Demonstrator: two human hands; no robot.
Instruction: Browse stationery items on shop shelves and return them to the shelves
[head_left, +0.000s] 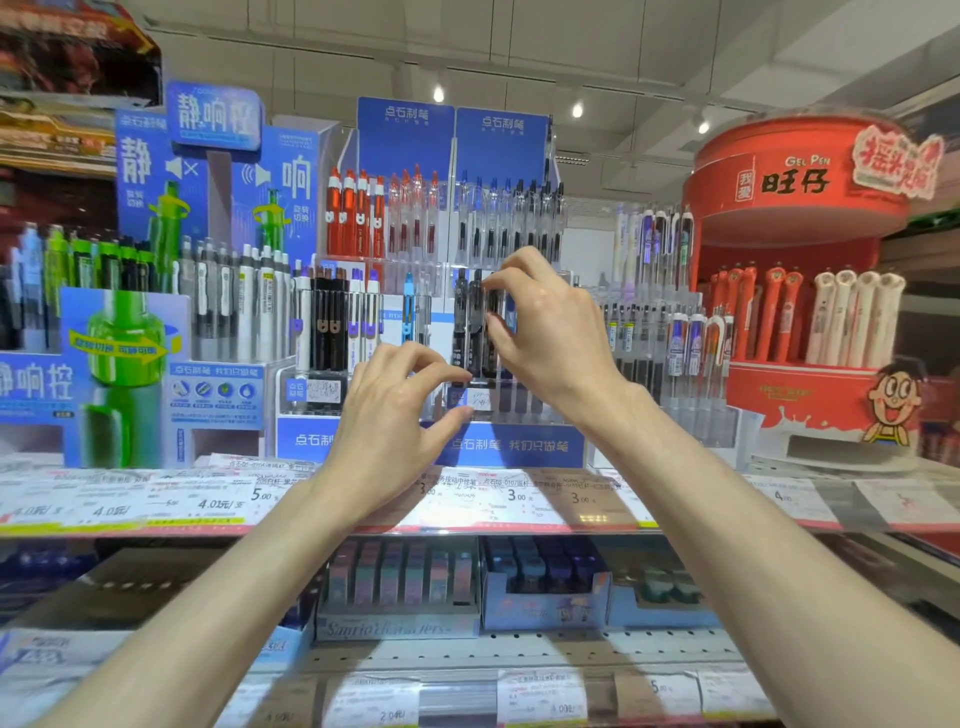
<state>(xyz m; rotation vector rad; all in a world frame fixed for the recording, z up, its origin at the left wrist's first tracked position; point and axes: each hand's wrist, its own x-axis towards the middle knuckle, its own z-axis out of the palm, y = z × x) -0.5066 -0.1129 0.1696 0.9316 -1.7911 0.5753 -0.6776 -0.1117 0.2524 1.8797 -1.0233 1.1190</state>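
Nearest, below both forearms, a lower shelf (519, 644) carries small boxes of stationery, with a strip of price tags (514, 496) on the shelf edge just under the wrists.

Above that, the left hand (387, 426) hovers with its fingers loosely curled and thumb out. Its fingertips (457, 375) come close to the foot of the dark pens, but I cannot tell whether they touch anything; it seems to hold nothing.

Slightly higher and to the right, the right hand (545, 325) pinches a dark pen (492, 332) between thumb and forefinger, the pen upright among its fellows in the clear pen rack (498, 402) directly beyond the fingers. Whether it is being lifted out or seated back is not clear from this view.

To do it well, I would keep the pen vertical, steer its tip into its own slot with the left hand steadying the neighbours, and only let go once it sits level with the row.

Beyond the right hand stands a red display (795, 208); beyond the left, a blue sign (215, 117)
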